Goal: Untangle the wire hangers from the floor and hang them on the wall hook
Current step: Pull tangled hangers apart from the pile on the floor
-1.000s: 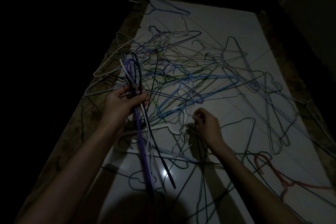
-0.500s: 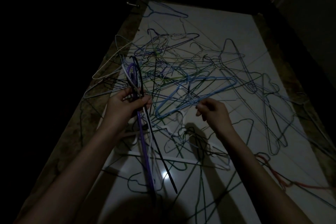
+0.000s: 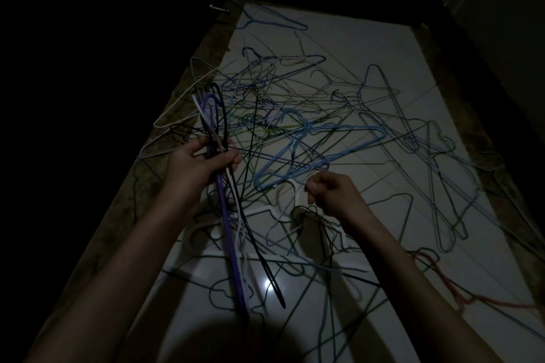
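- Left hand (image 3: 203,163), centre-left of frame: grips bundle of hangers (image 3: 224,200).
- Right hand (image 3: 331,193), centre: fingers curled; thin wire in pinch cannot be confirmed.
- Tangled hangers (image 3: 339,132) spread over floor (image 3: 368,47).

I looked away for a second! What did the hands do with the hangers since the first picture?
The right hand rose from low in the pile on the floor to beside the light blue hanger, its fingers curled; whether it pinches a thin wire is unclear in the dim light. The left hand kept its grip on the bundle of purple, white and black hangers. The pile looks about the same.
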A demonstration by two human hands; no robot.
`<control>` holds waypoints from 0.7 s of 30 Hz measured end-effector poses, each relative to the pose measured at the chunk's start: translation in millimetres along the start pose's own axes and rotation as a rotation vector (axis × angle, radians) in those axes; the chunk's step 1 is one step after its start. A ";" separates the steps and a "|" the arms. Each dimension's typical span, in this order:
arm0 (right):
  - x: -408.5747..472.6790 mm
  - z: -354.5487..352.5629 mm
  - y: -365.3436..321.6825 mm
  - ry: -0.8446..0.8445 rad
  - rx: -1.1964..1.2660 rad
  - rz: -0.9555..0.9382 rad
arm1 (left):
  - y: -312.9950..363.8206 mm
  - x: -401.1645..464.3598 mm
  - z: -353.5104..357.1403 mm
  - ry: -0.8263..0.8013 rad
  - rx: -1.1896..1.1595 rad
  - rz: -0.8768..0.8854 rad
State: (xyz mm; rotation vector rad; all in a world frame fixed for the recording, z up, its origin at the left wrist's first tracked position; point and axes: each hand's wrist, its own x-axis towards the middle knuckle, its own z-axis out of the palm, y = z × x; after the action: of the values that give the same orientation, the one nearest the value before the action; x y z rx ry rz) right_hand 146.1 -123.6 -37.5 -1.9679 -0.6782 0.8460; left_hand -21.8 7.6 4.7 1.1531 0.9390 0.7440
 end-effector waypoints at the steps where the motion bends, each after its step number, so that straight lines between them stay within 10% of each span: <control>1: -1.0 -0.2 -1.1 0.010 0.021 -0.004 | 1.7 -0.3 0.3 0.000 0.005 0.004; 21: -25.3 -20.7 -43.1 0.135 0.314 -0.140 | 0.5 -3.4 2.2 -0.002 0.019 0.033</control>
State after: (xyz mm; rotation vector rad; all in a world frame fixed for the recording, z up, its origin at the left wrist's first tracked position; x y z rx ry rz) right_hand 140.6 -131.6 15.6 -1.6585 -0.5602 0.6824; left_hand -21.3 3.8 6.2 1.1879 0.9289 0.7625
